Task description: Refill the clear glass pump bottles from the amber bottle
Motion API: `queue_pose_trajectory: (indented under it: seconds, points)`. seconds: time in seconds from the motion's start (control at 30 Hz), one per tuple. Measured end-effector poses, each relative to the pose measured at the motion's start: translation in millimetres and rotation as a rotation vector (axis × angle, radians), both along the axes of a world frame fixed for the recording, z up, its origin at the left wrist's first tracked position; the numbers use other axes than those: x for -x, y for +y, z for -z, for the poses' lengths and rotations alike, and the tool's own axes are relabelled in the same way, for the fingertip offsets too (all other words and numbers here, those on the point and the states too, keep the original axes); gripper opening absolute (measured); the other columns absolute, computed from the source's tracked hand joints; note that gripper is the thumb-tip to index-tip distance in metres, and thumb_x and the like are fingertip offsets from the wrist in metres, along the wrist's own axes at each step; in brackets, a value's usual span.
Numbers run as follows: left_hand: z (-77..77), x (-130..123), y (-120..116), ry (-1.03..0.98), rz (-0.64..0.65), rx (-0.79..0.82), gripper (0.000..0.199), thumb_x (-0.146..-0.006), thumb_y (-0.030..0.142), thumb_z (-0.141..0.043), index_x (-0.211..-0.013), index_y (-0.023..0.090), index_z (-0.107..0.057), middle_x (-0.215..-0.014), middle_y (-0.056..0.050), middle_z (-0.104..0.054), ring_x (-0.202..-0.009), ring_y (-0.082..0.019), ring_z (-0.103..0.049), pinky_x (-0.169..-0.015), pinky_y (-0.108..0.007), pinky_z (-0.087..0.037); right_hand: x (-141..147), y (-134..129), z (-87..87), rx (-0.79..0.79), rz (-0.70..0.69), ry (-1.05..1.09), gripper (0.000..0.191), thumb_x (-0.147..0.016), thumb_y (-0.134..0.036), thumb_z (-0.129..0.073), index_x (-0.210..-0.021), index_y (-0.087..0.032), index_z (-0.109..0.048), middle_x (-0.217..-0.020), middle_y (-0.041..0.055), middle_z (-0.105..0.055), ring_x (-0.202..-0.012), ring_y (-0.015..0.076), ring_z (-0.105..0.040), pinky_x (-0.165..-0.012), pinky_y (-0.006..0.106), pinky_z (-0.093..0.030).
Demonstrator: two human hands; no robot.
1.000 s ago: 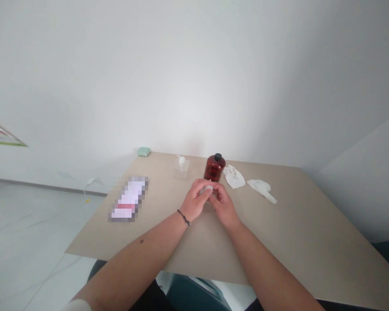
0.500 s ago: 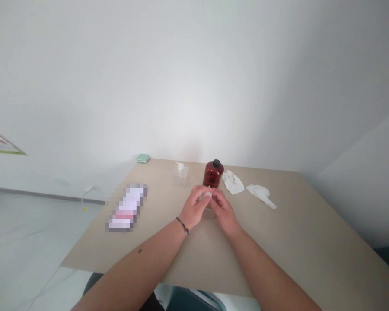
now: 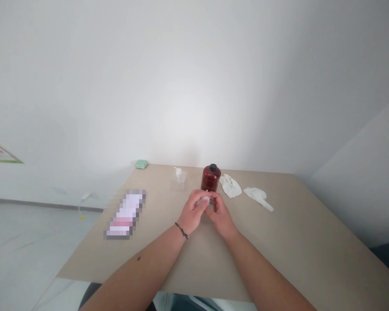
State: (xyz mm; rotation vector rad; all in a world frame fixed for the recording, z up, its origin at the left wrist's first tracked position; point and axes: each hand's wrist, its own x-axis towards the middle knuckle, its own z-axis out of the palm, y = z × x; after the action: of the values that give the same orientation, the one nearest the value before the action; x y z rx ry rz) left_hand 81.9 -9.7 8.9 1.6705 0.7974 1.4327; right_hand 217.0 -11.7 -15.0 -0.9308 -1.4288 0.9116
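My left hand [image 3: 193, 211] and my right hand [image 3: 221, 214] meet over the middle of the table, fingers curled round one small whitish, translucent piece [image 3: 205, 199]. It looks like a pump top with a short white tip pointing away from me; most of it is hidden by the fingers. Just beyond my fingertips stands a dark red-brown bottle [image 3: 210, 178] with a black cap. To its left is a clear square bottle [image 3: 179, 183] with a white pump. A dark cord bracelet is on my left wrist.
Two crumpled white gloves or cloths, one [image 3: 231, 185] beside the brown bottle and another [image 3: 258, 197] farther right, lie on the table [image 3: 278, 259]. A pixelated phone [image 3: 125, 214] rests at left. A small green case [image 3: 141, 164] sits at the back left corner, near the wall.
The view has tilted slightly, so everything sits a little lower. Both hands stay together on the same whitish piece, with a small shift of the fingers.
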Motion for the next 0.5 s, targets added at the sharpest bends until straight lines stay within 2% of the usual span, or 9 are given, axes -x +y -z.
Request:
queue_pose_trajectory:
  seconds: [0.27,0.43,0.5]
  points:
    - [0.1,0.3,-0.3,0.011,-0.016,0.012,0.026,-0.096,0.038,-0.052,-0.106,0.019,-0.067,-0.108,-0.009,-0.062,-0.106,-0.021,-0.058,-0.099,-0.037,-0.044,-3.0,0.5,0.3,-0.071,0.017,-0.083,0.031,-0.086,-0.047,-0.062,-0.109,-0.025,-0.064,-0.120,0.0082,-0.057,-0.120,0.0255,-0.053,-0.108,0.046,-0.039]
    - [-0.2,-0.6,-0.2,0.002,-0.009,0.007,0.026,-0.096,0.037,-0.052,-0.105,0.020,-0.068,-0.106,-0.008,-0.063,-0.104,-0.021,-0.059,-0.097,-0.036,-0.045,1.8,1.4,1.3,-0.022,0.045,-0.066,0.032,-0.083,-0.042,-0.067,-0.109,-0.025,-0.058,-0.113,0.0062,-0.060,-0.108,0.0235,-0.058,-0.101,0.045,-0.044]
    - [-0.7,-0.9,-0.4,-0.001,-0.013,0.007,0.026,-0.096,0.038,-0.052,-0.105,0.020,-0.068,-0.106,-0.008,-0.063,-0.104,-0.021,-0.059,-0.097,-0.036,-0.044,1.9,1.7,0.8,-0.037,0.061,-0.080,0.029,-0.083,-0.041,-0.067,-0.106,-0.025,-0.059,-0.114,0.0062,-0.059,-0.109,0.0236,-0.057,-0.101,0.045,-0.044]
